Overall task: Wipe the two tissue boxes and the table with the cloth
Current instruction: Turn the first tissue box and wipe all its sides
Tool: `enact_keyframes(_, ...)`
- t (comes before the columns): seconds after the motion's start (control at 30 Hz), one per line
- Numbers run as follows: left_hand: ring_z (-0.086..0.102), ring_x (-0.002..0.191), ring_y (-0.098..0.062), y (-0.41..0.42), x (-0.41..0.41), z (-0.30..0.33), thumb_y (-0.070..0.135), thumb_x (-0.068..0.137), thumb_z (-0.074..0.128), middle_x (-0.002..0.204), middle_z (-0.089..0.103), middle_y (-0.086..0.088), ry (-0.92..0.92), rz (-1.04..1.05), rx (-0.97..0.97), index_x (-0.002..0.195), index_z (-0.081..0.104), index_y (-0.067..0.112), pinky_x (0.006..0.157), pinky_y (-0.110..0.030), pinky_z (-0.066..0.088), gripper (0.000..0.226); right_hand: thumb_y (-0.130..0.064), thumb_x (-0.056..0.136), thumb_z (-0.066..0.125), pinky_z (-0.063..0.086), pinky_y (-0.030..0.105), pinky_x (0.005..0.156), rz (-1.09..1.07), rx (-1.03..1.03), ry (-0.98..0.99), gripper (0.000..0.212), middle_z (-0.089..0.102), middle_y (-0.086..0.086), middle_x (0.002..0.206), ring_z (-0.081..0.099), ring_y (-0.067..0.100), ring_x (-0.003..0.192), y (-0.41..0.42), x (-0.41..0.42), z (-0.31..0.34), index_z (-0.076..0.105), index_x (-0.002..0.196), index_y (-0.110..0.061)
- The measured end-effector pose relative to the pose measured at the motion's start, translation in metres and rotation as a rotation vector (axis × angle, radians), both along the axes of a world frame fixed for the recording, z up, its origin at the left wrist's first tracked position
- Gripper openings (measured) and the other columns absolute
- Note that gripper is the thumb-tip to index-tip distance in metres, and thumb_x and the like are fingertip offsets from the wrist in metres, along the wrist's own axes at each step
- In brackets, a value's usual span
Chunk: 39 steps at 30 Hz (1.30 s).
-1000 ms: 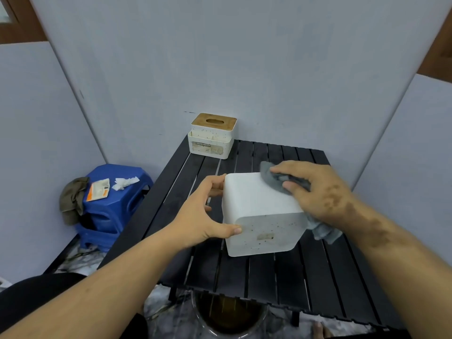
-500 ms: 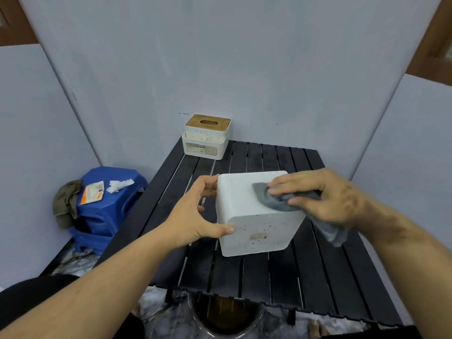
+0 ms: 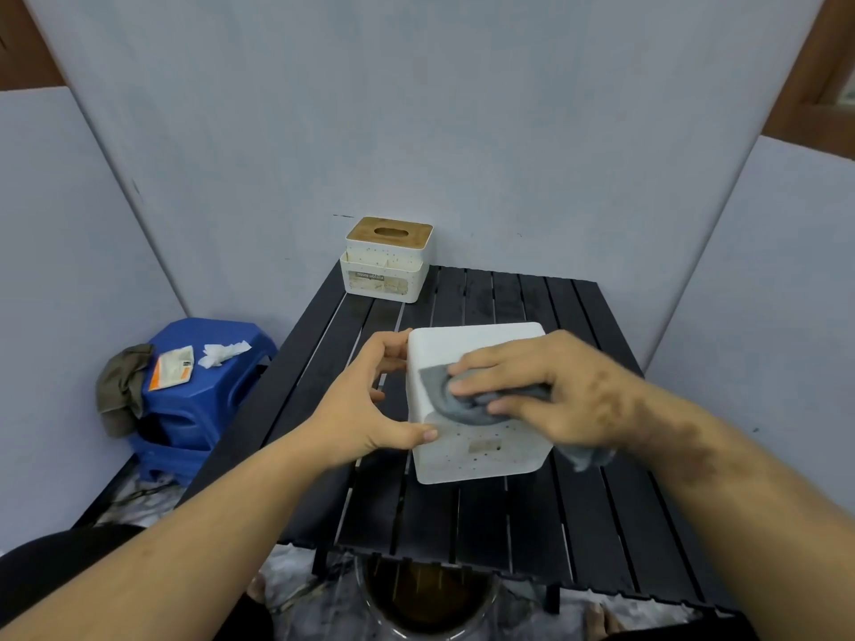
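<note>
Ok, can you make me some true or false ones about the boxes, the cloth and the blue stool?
1. The right hand presses a grey cloth on the plain white tissue box. True.
2. The left hand lies flat on the black slatted table. False: it grips the white box's side.
3. The white tissue box with the wooden lid stands at the table's far corner. True.
4. The blue plastic stool stands on the table. False: it stands on the floor beside it.
</note>
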<state>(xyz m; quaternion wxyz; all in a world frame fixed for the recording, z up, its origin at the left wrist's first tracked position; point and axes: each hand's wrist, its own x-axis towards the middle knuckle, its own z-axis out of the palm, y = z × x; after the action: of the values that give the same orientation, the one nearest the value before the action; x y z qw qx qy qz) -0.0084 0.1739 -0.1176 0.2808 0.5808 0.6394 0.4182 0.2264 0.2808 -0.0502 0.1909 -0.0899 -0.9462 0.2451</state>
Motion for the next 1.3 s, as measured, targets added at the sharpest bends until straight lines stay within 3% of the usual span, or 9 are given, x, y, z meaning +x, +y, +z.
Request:
enact_keyframes(0.13, 0.05, 0.135, 0.001, 0.0, 0.0, 0.001, 0.055, 0.054, 0.089, 0.145, 0.052, 0.025, -0.006, -0.011, -0.024, 0.143, 0.038, 0.045, 0.111, -0.05, 0.044, 0.103, 0.001, 0.083, 0.073, 0.044, 0.032, 0.109, -0.253, -0.118, 0.077, 0.045, 0.068, -0.015, 0.122, 0.059, 0.002, 0.121, 0.04, 0.031, -0.001, 0.072, 0.115, -0.031)
enact_keyframes(0.23, 0.049, 0.135, 0.001, 0.0, -0.001, 0.001, 0.056, 0.055, 0.088, 0.145, 0.052, 0.026, -0.001, -0.018, -0.033, 0.143, 0.037, 0.045, 0.111, -0.05, 0.045, 0.103, -0.003, 0.089, 0.067, 0.039, 0.023, 0.111, -0.466, -0.051, 0.126, 0.04, 0.065, -0.019, 0.122, 0.058, 0.002, 0.121, 0.039, 0.015, -0.01, 0.071, 0.117, -0.03)
enact_keyframes(0.4, 0.05, 0.135, 0.001, 0.002, -0.005, -0.001, 0.052, 0.055, 0.09, 0.144, 0.053, 0.025, 0.016, -0.036, -0.031, 0.143, 0.039, 0.045, 0.11, -0.051, 0.045, 0.102, -0.009, 0.096, 0.055, 0.035, 0.03, 0.113, -0.373, 0.194, -0.059, 0.038, 0.056, -0.008, 0.14, 0.05, 0.013, 0.13, 0.006, -0.039, -0.004, 0.063, 0.131, -0.024)
enact_keyframes(0.53, 0.05, 0.136, 0.001, 0.005, -0.006, 0.0, 0.054, 0.056, 0.089, 0.145, 0.053, 0.025, 0.009, -0.053, -0.03, 0.142, 0.04, 0.044, 0.11, -0.052, 0.045, 0.1, -0.007, 0.093, 0.062, 0.031, 0.001, 0.1, -0.394, 0.036, 0.01, 0.035, 0.061, -0.019, 0.121, 0.052, -0.002, 0.113, 0.023, -0.03, 0.004, 0.068, 0.124, -0.022)
enact_keyframes(0.67, 0.047, 0.139, 0.001, 0.004, -0.007, 0.004, 0.056, 0.058, 0.089, 0.148, 0.049, 0.028, 0.012, -0.083, -0.053, 0.144, 0.036, 0.046, 0.114, -0.054, 0.043, 0.101, -0.002, 0.091, 0.063, 0.045, 0.013, 0.088, -0.61, 0.029, 0.029, 0.026, 0.073, -0.002, 0.106, 0.066, 0.017, 0.1, 0.069, 0.017, -0.002, 0.073, 0.113, -0.012)
enact_keyframes(0.73, 0.043, 0.142, 0.003, 0.002, -0.011, 0.007, 0.056, 0.057, 0.091, 0.151, 0.045, 0.03, 0.037, -0.112, -0.097, 0.147, 0.032, 0.049, 0.118, -0.053, 0.039, 0.108, -0.005, 0.091, 0.065, 0.038, -0.001, 0.086, -0.661, -0.003, 0.01, 0.029, 0.072, -0.007, 0.108, 0.065, 0.013, 0.104, 0.085, 0.043, -0.006, 0.073, 0.115, -0.018)
enact_keyframes(0.87, 0.032, 0.15, -0.004, 0.002, -0.017, 0.028, 0.088, 0.046, 0.079, 0.162, 0.03, 0.027, 0.232, -0.072, -0.153, 0.161, 0.013, 0.044, 0.124, -0.048, 0.032, 0.14, -0.013, 0.089, 0.07, 0.039, 0.0, 0.088, -0.673, -0.127, -0.016, 0.032, 0.069, -0.018, 0.101, 0.063, 0.003, 0.1, 0.102, 0.076, -0.003, 0.072, 0.112, -0.035)
enact_keyframes(1.03, 0.02, 0.156, -0.013, 0.02, 0.023, 0.074, 0.084, 0.068, 0.065, 0.17, 0.017, 0.015, 0.637, -0.11, -0.118, 0.163, 0.014, 0.037, 0.125, -0.051, 0.018, 0.117, -0.017, 0.088, 0.072, 0.042, 0.024, 0.102, -0.655, -0.181, -0.001, 0.031, 0.07, -0.013, 0.114, 0.062, 0.005, 0.108, 0.11, 0.093, 0.001, 0.072, 0.114, -0.035)
enact_keyframes(1.3, 0.045, 0.133, -0.024, 0.081, 0.095, 0.092, 0.086, 0.072, 0.064, 0.142, 0.051, 0.002, 1.104, -0.293, -0.188, 0.146, 0.042, 0.017, 0.11, -0.052, 0.034, 0.103, -0.011, 0.087, 0.073, 0.042, 0.021, 0.102, -0.479, -0.283, 0.042, 0.038, 0.072, -0.022, 0.11, 0.063, -0.005, 0.109, 0.1, 0.102, 0.005, 0.073, 0.106, -0.044)
